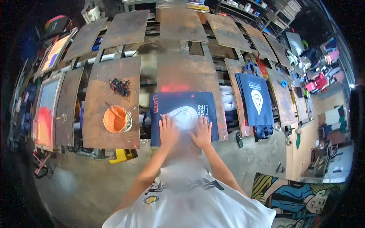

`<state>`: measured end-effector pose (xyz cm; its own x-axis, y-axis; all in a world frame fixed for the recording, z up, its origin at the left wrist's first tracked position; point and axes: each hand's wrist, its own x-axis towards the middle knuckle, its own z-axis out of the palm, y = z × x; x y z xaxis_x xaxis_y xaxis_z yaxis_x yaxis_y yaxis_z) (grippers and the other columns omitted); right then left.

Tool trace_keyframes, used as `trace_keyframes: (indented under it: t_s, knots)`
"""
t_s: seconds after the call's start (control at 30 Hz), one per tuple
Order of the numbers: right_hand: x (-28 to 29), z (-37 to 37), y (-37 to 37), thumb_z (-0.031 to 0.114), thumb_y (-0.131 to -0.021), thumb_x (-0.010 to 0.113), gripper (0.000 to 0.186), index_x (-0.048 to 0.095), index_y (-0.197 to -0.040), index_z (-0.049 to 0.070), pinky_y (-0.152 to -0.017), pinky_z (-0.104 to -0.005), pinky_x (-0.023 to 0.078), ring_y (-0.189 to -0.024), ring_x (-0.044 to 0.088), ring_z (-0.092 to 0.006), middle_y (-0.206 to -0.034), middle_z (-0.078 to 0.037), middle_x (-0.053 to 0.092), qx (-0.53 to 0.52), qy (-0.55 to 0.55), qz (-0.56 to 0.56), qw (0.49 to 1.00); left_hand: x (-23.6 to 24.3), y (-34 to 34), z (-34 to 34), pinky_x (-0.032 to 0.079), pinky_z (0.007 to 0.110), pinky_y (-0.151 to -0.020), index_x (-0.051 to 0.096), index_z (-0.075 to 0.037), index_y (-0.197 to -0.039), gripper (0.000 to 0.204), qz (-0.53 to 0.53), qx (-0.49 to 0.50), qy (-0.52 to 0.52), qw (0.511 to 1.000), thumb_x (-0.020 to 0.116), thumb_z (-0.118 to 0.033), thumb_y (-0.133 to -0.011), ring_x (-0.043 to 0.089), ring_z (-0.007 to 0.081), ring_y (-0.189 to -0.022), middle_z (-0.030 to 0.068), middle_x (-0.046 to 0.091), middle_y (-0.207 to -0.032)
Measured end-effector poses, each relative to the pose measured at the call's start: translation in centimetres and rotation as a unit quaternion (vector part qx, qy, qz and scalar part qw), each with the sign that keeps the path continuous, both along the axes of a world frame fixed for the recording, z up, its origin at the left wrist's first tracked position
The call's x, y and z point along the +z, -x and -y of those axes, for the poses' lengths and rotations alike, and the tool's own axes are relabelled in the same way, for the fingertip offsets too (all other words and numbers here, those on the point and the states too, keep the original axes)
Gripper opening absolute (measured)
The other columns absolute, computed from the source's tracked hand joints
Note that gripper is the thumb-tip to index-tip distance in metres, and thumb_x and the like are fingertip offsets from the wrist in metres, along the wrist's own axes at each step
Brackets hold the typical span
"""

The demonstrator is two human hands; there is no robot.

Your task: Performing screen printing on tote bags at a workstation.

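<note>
A navy cloth bag (pixel 207 114) with a white drop-shaped print and white and red lettering lies flat on a wooden board (pixel 190 72) in front of me. My left hand (pixel 169 131) rests palm down on it, fingers stretched out, at the print's lower left edge. Beside the lettering, my right hand (pixel 201 133) is also laid flat with its fingers spread. Neither hand grips anything. A smear down the middle of the view blurs part of the print.
On the board to the left stand an orange paint tub (pixel 116 119) with a stirring stick and a crumpled dark rag (pixel 119 87). Another navy tote bag (pixel 254 98) lies on a board to the right. Framed printing screens (pixel 48 110) lean at far left. Gaps separate the boards.
</note>
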<state>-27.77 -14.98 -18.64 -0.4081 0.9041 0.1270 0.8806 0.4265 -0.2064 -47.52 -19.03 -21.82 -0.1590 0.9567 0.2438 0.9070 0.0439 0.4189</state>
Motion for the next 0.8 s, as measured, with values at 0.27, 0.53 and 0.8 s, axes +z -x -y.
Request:
trace_keyframes:
  t_s: [0.27,0.53,0.8]
  knots:
    - [0.9,-3.0,-0.1,0.047,-0.094,0.057,0.065,0.045,-0.148,0.013,-0.118,-0.0617,0.016,-0.149,0.023,-0.0404,-0.157,-0.02,0.035,0.008,-0.02,-0.114,0.993,0.7,-0.6,-0.5,0.019,0.053,-0.12,0.046,-0.005,-0.146,0.061,-0.06,0.004,0.024,0.998,0.057,-0.038,-0.097,0.026,0.0383,-0.148,0.0198,0.034,-0.158]
    - [-0.7,-12.5,-2.0,0.05,-0.093,0.057,0.071,0.044,-0.149,0.009,-0.118,-0.0596,0.017,-0.149,0.023,-0.0394,-0.157,-0.02,0.034,-0.098,-0.036,-0.053,0.993,0.4,-1.4,-0.5,0.019,0.051,-0.12,0.046,-0.006,-0.147,0.062,-0.066,-0.004,0.024,0.997,0.058,-0.04,-0.096,0.026,0.0372,-0.149,0.018,0.035,-0.158]
    - [-2.8,-16.5,-0.6,0.05,-0.094,0.054,0.076,0.036,-0.153,0.007,-0.122,-0.0551,0.012,-0.152,0.016,-0.0361,-0.162,-0.015,0.026,-0.006,-0.009,-0.082,0.997,0.2,-1.8,-1.0,0.018,0.051,-0.12,0.047,-0.005,-0.146,0.061,-0.048,0.02,0.047,0.998,0.058,-0.039,-0.096,0.026,0.0367,-0.149,0.0178,0.036,-0.158]
